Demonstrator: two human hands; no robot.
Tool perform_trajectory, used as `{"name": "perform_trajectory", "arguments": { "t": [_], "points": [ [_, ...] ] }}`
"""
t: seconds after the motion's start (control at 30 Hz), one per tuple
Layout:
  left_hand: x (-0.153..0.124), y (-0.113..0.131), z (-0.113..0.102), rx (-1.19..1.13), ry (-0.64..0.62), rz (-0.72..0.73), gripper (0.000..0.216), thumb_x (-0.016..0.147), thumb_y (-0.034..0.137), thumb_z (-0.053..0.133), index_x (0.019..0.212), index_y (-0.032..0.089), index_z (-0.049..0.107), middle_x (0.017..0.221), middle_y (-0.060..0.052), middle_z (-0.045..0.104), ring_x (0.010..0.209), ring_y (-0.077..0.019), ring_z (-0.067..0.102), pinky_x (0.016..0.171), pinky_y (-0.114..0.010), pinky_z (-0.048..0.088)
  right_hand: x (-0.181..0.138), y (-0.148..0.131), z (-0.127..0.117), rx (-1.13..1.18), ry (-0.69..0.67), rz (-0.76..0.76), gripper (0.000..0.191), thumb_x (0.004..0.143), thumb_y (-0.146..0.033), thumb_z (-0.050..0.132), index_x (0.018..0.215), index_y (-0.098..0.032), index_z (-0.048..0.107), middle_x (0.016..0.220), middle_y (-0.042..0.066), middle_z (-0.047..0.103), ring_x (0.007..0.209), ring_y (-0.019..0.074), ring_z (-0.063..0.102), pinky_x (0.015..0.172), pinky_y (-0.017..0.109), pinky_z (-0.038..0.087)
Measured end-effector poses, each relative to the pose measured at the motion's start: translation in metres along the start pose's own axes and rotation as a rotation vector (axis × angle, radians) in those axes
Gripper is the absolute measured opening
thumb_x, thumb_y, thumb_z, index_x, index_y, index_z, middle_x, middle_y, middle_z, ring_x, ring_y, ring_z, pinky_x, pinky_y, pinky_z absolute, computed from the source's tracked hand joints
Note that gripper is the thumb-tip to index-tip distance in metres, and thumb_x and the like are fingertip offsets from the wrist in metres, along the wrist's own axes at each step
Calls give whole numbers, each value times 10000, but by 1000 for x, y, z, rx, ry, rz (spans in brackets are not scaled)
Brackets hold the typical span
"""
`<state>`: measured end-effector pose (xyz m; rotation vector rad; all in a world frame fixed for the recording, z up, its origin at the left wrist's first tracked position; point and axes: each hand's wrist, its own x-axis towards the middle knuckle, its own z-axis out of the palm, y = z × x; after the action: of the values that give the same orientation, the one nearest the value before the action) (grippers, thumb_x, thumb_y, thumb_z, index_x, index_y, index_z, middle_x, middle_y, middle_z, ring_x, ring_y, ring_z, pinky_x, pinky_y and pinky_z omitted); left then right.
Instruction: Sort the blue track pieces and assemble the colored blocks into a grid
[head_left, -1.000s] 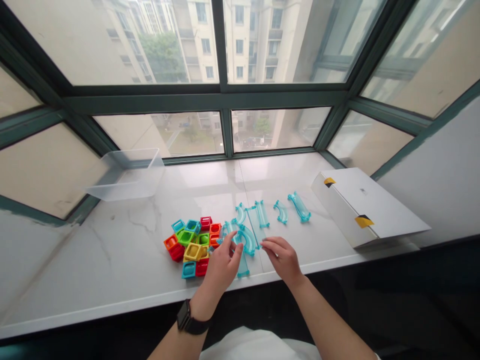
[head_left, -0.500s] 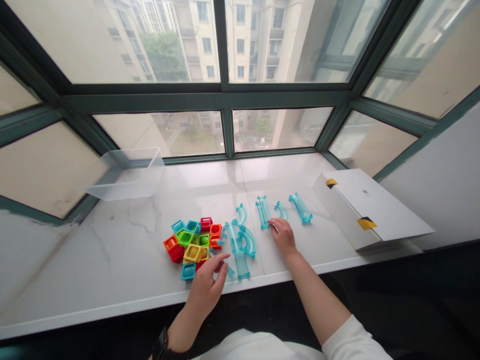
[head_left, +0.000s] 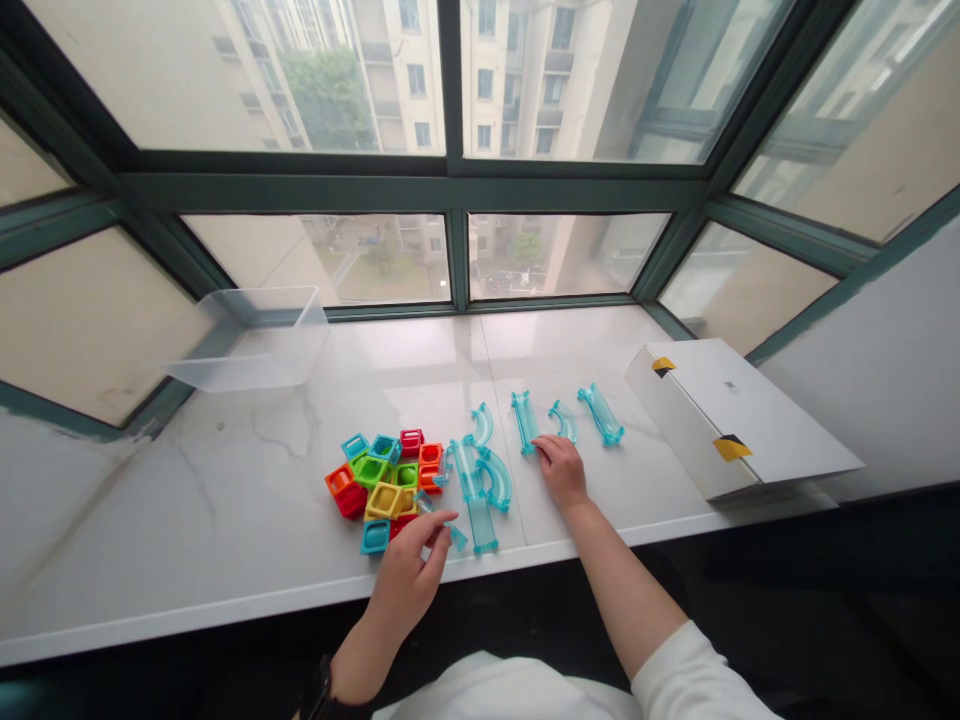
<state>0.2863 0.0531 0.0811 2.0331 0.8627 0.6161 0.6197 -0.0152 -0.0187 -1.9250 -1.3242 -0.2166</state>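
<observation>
My right hand (head_left: pixel 562 468) has its fingertips closed on the near end of a straight, clear-blue toy track piece (head_left: pixel 523 420), which lies on the white sill. A curved track piece (head_left: pixel 564 420) lies just beyond that hand, and another long straight one (head_left: pixel 601 414) is farther right. My left hand (head_left: pixel 414 562) hovers at the near side of the colourful blocks, thumb and forefinger apart, with nothing visible between them. Beside it are a small blue piece (head_left: pixel 458 540), a long straight track (head_left: pixel 480 510) and curved tracks (head_left: pixel 497 480). Its lower fingers are partly hidden.
Several hollow square blocks (head_left: pixel 384 500) in red, orange, yellow, green and blue are heaped left of centre. A clear plastic bin (head_left: pixel 277 370) stands at the back left. At right is a white box (head_left: pixel 750 410) with yellow-black tabs. The sill's front edge (head_left: pixel 225 613) runs before me.
The view has shifted slightly. Both hands stay nearly where they were, the right one still at the end of the straight track piece.
</observation>
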Motion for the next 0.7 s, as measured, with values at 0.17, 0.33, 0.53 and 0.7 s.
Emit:
{"name": "perform_trajectory", "arguments": {
  "t": [0.17, 0.33, 0.53, 0.7],
  "points": [
    [-2, -3, -2, -1, -13, 1, 316, 1027, 386, 526, 1179, 227, 753, 971, -76, 779, 843, -222, 733, 801, -342, 605, -1, 3, 2, 24, 19, -6, 267, 1047, -235, 522, 1097, -220, 784, 1072, 94, 759, 1007, 263, 651, 936, 406, 539],
    [-1, -5, -1, 18, -15, 16, 285, 1036, 354, 521, 1177, 230, 736, 974, -60, 765, 840, -204, 719, 798, -329, 589, -1, 5, 4, 42, 40, -26, 261, 1044, -254, 535, 1091, -241, 792, 1071, 95, 763, 1005, 266, 661, 929, 417, 548],
    [39, 30, 18, 122, -24, 236, 231, 1036, 271, 529, 1183, 246, 706, 1030, -64, 734, 988, -223, 691, 920, -364, 552, -2, 7, 4, 64, 55, -19, 246, 1042, -249, 551, 1088, -256, 792, 1060, 88, 753, 1014, 266, 660, 931, 412, 551],
    [102, 54, 56, 346, -106, 278, 250, 978, 234, 639, 1224, 244, 684, 1151, -64, 740, 1104, -255, 655, 986, -396, 513, -2, 8, 5, 81, 83, -5, 250, 1040, -244, 550, 1066, -252, 799, 1053, 92, 734, 1019, 263, 656, 942, 423, 556]
  ]
}}
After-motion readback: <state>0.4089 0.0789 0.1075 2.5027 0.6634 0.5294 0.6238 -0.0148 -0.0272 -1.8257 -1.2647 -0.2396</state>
